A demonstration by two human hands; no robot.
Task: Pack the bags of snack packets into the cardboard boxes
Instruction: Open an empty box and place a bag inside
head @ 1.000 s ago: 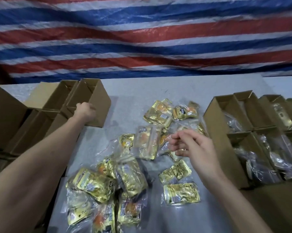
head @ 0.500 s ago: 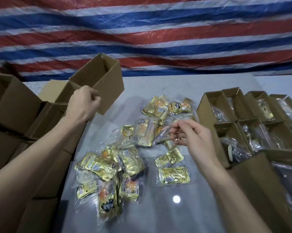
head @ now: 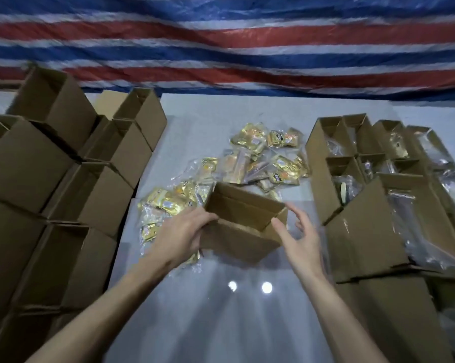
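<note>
The boxes (head: 244,224) are matt brown corrugated cardboard. The snack bags (head: 250,163) are clear, crinkled glossy plastic over shiny gold foil packets. The desk (head: 247,323) is smooth grey and reflective. Behind hangs a woven striped plastic tarpaulin (head: 221,43).

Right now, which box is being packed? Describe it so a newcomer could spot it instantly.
On the grey table, between the empty boxes stacked at left and the filled boxes at right, look at the near edge of the snack bags. The open box there is the only one gripped by the left hand; the right hand is open beside it.
</note>
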